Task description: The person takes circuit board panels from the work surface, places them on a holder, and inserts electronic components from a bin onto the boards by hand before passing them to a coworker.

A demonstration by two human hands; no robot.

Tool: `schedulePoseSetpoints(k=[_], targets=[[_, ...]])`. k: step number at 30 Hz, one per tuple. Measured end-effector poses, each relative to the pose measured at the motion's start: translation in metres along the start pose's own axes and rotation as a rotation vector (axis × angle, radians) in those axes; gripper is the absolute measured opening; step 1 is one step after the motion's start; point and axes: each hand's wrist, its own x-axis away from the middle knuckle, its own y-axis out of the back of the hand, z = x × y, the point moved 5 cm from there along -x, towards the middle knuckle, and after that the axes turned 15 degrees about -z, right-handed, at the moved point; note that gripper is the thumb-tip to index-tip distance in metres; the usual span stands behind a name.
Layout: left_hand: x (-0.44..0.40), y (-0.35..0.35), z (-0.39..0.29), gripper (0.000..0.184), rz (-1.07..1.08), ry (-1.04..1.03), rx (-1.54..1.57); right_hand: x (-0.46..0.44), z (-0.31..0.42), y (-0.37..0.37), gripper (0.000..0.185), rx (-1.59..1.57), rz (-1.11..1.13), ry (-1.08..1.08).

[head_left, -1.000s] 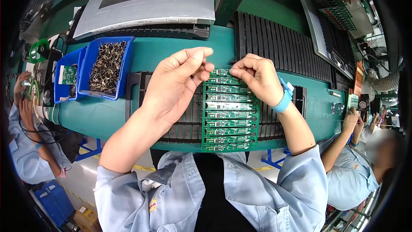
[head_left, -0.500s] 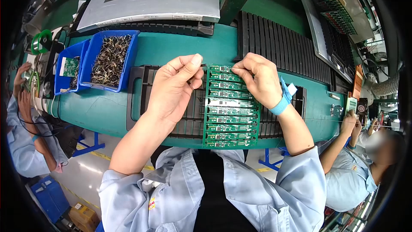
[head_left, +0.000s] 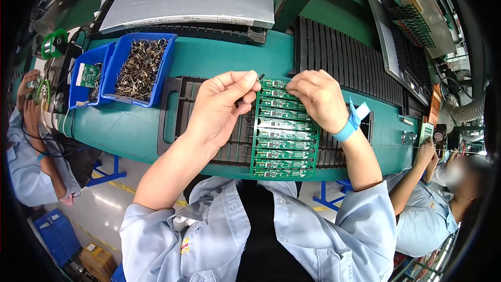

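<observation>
A green panel of several narrow circuit boards (head_left: 284, 134) lies before me across a black slotted rack (head_left: 232, 152). At the panel's top left corner, my left hand (head_left: 222, 102) is closed, with thumb and forefinger pinching a small dark electronic component (head_left: 261, 77). Its other fingers are curled. My right hand (head_left: 321, 99), with a blue wrist strap (head_left: 345, 131), is over the panel's upper right part. Its fingertips are pressed together at the top board, and they hide whatever is between them.
Two blue bins stand at left: one bin (head_left: 166, 68) heaped with small leaded components, another bin (head_left: 78, 96) holding a green board. Black slotted racks (head_left: 344, 57) lie at back right. A metal-grey case (head_left: 120, 13) sits behind. Co-workers' hands (head_left: 425, 154) show at right and left.
My left fingertips have come nearer the panel's top left corner, and the dark component now tilts upward. My right hand stays at the top board. The whole view has shifted slightly.
</observation>
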Motion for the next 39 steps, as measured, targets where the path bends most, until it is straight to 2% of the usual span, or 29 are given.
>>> schedulePoseSetpoints(k=[4, 10, 14, 15, 19, 25, 29, 34, 39], targets=[[-0.004, 0.003, 0.009, 0.010, 0.187, 0.138, 0.044, -0.014, 0.028, 0.013, 0.009, -0.061, -0.181, 0.209], [0.001, -0.004, 0.024, 0.013, 0.348, 0.276, -0.014, -0.013, 0.045, 0.012, 0.012, -0.153, -0.258, 0.296], [0.001, -0.006, 0.015, 0.017, 0.058, 0.156, 0.046, -0.010, 0.026, 0.023, 0.006, -0.089, -0.112, -0.019], [0.003, -0.009, 0.013, 0.017, 0.059, 0.159, 0.046, -0.007, 0.023, 0.024, 0.006, -0.087, -0.111, -0.022], [0.001, -0.010, 0.003, 0.023, -0.082, 0.080, 0.127, 0.015, -0.003, 0.011, 0.005, -0.189, 0.045, -0.350], [0.000, -0.002, 0.004, 0.024, 0.084, 0.095, 0.106, 0.015, -0.002, 0.002, 0.003, -0.146, 0.000, -0.334], [-0.006, 0.004, 0.011, 0.023, 0.195, 0.149, 0.233, 0.012, -0.001, -0.001, 0.004, -0.114, 0.012, -0.292], [-0.004, -0.002, 0.009, 0.022, 0.091, 0.055, 0.145, 0.010, 0.001, -0.001, 0.005, -0.086, 0.037, -0.278], [-0.002, -0.003, 0.007, 0.023, 0.117, 0.078, 0.130, 0.009, 0.004, -0.001, 0.005, -0.049, 0.027, -0.226]])
